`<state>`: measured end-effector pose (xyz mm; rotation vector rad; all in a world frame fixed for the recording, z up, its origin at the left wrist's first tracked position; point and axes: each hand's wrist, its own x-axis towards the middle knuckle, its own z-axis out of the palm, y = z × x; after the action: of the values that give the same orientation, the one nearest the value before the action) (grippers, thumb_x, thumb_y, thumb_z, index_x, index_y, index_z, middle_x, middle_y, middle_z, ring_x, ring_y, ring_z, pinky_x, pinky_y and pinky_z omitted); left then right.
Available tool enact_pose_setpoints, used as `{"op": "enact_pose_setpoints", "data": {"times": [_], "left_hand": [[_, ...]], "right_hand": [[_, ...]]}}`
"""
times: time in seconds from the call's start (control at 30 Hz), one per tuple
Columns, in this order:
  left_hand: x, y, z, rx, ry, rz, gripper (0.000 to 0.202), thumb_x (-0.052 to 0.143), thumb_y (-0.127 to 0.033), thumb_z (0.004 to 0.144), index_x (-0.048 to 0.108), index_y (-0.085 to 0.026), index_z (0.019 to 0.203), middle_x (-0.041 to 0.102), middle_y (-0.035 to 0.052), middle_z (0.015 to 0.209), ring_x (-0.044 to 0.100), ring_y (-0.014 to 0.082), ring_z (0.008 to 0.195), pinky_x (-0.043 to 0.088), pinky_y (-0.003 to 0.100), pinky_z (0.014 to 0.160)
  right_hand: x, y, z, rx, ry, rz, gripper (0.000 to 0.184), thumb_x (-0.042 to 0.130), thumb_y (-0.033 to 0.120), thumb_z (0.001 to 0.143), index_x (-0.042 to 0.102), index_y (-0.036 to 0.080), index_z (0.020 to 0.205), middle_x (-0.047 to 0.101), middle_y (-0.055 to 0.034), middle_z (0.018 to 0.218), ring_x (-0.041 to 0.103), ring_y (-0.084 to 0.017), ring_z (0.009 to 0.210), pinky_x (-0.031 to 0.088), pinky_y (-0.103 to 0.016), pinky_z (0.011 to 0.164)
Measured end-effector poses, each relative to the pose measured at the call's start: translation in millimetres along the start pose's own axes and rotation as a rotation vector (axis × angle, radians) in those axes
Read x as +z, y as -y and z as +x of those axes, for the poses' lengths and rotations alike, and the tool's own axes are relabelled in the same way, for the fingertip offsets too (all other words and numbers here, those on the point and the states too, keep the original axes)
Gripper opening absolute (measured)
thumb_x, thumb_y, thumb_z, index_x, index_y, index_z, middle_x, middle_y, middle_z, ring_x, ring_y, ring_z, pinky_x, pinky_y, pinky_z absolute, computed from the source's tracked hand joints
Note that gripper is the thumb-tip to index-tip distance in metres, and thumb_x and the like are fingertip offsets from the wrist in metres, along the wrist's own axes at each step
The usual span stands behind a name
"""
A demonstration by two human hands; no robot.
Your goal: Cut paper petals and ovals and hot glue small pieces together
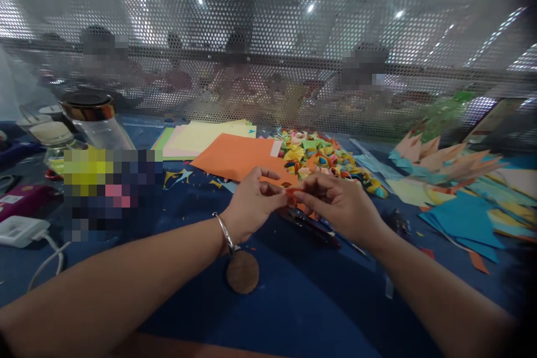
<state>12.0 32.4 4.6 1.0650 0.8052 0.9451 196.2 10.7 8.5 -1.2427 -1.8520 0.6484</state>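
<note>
Both hands meet in front of me over the blue tabletop. Between the fingertips of my left hand and my right hand is a small piece of orange paper, pinched from both sides. Its exact folded shape is too small to make out. Just behind my hands lies a larger sheet of orange paper. Past it is a heap of small folded paper pieces in many colours. Some dark, slim tools lie under my hands, partly covered. A round brown disc sits below my left wrist.
Stacked coloured paper lies behind the orange sheet. To the left stand a lidded jar, a small bottle and a white charger. At right are blue paper sheets and pointed paper folds. A perforated metal screen closes the back.
</note>
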Motion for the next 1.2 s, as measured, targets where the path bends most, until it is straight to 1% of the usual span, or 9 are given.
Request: {"op": "enact_pose_setpoints", "data": {"times": [0.17,0.33,0.53,0.63,0.8,0.93,1.0,1.07,1.2], "left_hand": [[-4.3,3.2,4.6,0.054,-0.012,0.086,0.033,0.072,-0.007,0.078,0.047,-0.019,0.096,0.063,-0.0051,0.068,0.066,0.0106,0.063,0.053,0.027,0.069],[-10.2,5.5,8.6,0.151,0.009,0.22,0.029,0.072,-0.011,0.075,0.051,-0.019,0.092,0.059,-0.0059,0.07,0.062,0.0093,0.064,0.05,0.024,0.067],[-12.5,1.9,4.9,0.308,0.171,0.287,0.018,0.069,-0.021,0.081,0.058,-0.019,0.095,0.064,-0.0018,0.077,0.063,0.0098,0.07,0.051,0.025,0.071],[-10.8,-2.2,1.8,0.384,0.235,0.366,0.009,0.063,-0.016,0.084,0.066,-0.019,0.092,0.069,0.002,0.085,0.066,0.0106,0.079,0.051,0.025,0.076],[-15.1,-7.3,8.2,0.351,0.143,0.459,0.008,0.066,-0.02,0.083,0.072,-0.018,0.088,0.074,0.0041,0.085,0.065,0.0111,0.075,0.051,0.024,0.071],[-22.0,-9.2,14.8,0.355,0.011,0.446,0.013,0.071,-0.025,0.082,0.073,-0.018,0.092,0.074,0.0048,0.084,0.063,0.0102,0.069,0.049,0.023,0.063],[-23.7,-9.8,15.7,0.37,-0.024,0.437,0.014,0.071,-0.024,0.081,0.073,-0.017,0.092,0.074,0.0053,0.085,0.064,0.0102,0.07,0.049,0.022,0.061],[-24.3,-9.9,15.6,0.399,-0.035,0.432,0.014,0.071,-0.024,0.081,0.073,-0.016,0.092,0.074,0.0054,0.086,0.064,0.0099,0.07,0.05,0.021,0.061],[-24.7,-7.4,16.3,0.426,-0.005,0.4,0.016,0.07,-0.025,0.081,0.072,-0.016,0.094,0.073,0.0049,0.084,0.063,0.0091,0.066,0.053,0.021,0.061]], "right_hand": [[1.8,1.6,-2.9,-0.022,0.012,-0.108,0.026,0.062,0.046,0.092,0.066,0.023,0.083,0.066,-0.0016,0.07,0.059,-0.015,0.057,0.047,-0.028,0.052],[-0.6,5.3,-2.3,0.019,0.036,-0.03,0.032,0.056,0.05,0.095,0.067,0.023,0.084,0.067,-0.0018,0.067,0.061,-0.015,0.053,0.049,-0.027,0.05],[-5.8,2.9,-0.1,0.061,0.016,-0.003,0.032,0.056,0.048,0.095,0.064,0.022,0.079,0.063,-0.0003,0.061,0.057,-0.013,0.048,0.045,-0.026,0.047],[-8.2,3.2,0.0,0.045,0.039,-0.025,0.031,0.055,0.044,0.095,0.064,0.022,0.077,0.062,-0.0003,0.062,0.057,-0.013,0.05,0.044,-0.026,0.048],[-17.1,1.5,0.4,0.066,0.006,-0.036,0.023,0.057,0.043,0.093,0.063,0.022,0.084,0.063,-0.0005,0.069,0.06,-0.013,0.053,0.047,-0.027,0.051],[-34.0,-4.0,1.3,0.061,-0.045,-0.282,0.025,0.056,0.045,0.092,0.063,0.021,0.085,0.065,-0.0023,0.071,0.06,-0.014,0.056,0.046,-0.03,0.055],[-42.7,-6.4,1.9,0.083,0.049,-0.412,0.026,0.054,0.045,0.092,0.063,0.021,0.083,0.065,-0.0022,0.067,0.058,-0.015,0.054,0.043,-0.03,0.054],[-49.0,-8.3,2.4,0.127,0.216,-0.547,0.025,0.053,0.042,0.091,0.063,0.021,0.081,0.066,-0.0028,0.066,0.059,-0.016,0.056,0.041,-0.029,0.054],[-51.5,-12.1,2.2,0.223,0.516,-0.738,0.024,0.051,0.036,0.092,0.065,0.02,0.082,0.072,-0.0072,0.077,0.064,-0.019,0.067,0.042,-0.03,0.06]]}}
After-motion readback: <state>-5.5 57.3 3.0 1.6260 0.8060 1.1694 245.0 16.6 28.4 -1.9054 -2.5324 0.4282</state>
